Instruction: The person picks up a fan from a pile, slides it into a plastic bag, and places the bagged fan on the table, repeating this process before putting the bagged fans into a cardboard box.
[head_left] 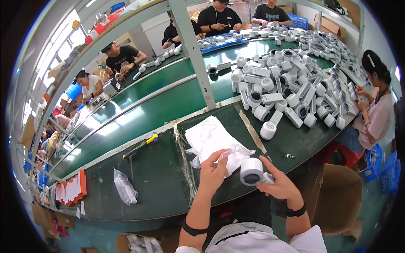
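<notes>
A white handheld device with a round drum-shaped head [252,170] and a short handle is in my right hand [280,183], which is closed around the handle. The head's darker round face points down toward me. Just left of it, my left hand [213,173] pinches the edge of a thin plastic bag [231,162]. This bag lies at the near end of a stack of white plastic bags [209,135] on the dark green table. The two hands are close together, and the device's head is beside the bag's edge.
A large heap of similar white devices [291,84] fills the right. On the left lie a blue-yellow hammer [141,145], a clear plastic bag [124,187] and orange-white boxes [71,189]. A metal post [194,55] stands ahead; an open carton [337,198] is at right. Several people work around.
</notes>
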Tool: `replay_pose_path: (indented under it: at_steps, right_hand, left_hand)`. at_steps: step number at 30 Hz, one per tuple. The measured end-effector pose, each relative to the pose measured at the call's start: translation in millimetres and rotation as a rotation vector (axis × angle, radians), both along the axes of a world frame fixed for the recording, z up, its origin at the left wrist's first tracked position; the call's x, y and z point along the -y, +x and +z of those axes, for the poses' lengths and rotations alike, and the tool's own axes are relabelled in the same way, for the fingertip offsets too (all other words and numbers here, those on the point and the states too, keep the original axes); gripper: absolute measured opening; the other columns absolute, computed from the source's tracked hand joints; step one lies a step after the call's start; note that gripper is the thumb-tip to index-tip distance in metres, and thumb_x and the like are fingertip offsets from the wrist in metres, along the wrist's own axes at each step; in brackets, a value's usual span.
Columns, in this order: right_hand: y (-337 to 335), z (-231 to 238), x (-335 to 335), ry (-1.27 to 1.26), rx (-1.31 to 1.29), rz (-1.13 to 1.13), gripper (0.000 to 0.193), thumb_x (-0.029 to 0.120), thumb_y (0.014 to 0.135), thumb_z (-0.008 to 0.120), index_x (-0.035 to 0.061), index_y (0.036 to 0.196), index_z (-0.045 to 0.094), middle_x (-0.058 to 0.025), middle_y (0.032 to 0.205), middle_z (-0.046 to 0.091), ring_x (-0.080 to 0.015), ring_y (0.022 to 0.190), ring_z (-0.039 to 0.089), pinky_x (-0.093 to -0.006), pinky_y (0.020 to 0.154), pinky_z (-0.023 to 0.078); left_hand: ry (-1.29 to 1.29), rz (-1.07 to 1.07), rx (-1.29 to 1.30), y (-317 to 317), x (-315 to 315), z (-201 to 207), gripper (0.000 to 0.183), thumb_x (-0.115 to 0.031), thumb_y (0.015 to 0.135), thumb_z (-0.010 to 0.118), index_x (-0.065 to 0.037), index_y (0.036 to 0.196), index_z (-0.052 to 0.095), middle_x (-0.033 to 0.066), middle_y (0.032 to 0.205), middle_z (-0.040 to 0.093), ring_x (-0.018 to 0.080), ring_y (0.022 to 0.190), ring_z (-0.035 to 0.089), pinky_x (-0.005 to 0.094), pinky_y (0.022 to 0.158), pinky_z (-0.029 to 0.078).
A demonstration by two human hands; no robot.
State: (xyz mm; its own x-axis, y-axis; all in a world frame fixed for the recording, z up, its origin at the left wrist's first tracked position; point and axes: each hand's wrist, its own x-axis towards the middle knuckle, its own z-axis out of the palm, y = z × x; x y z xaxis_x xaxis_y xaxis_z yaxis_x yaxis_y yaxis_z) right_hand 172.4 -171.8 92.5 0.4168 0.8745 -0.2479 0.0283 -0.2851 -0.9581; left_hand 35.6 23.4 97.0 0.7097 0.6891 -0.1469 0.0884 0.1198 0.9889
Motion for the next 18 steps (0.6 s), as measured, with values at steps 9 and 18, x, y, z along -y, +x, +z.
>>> replay_pose_path:
  at_steps: [9,18]
  right_hand:
    - [15.7,13.8,-4.3,-0.087,0.049,0.341,0.101,0.008,0.082,0.068,0.0143,0.154,-0.003,-0.0057,0.079,0.066,-0.0119,0.064,0.06,-0.0259,0.058,0.05]
    - [14.1,-0.6,-15.4,-0.108,0.038,0.166,0.066,0.025,0.085,0.067,0.0125,0.144,0.04,-0.0062,0.078,0.066,-0.0149,0.063,0.061,-0.0284,0.059,0.05]
  left_hand:
    - [-0.179,-0.247,0.161,15.9,10.4,-19.3,0.035,-0.021,0.099,0.053,0.0,0.126,0.059,0.0077,0.103,0.067,0.0106,0.082,0.061,0.0244,0.072,0.05]
    - [0.249,-0.239,0.232,15.3,9.0,-19.1,0.028,-0.01,0.097,0.051,0.001,0.121,0.062,0.0097,0.12,0.063,0.0135,0.091,0.063,0.0282,0.08,0.051]
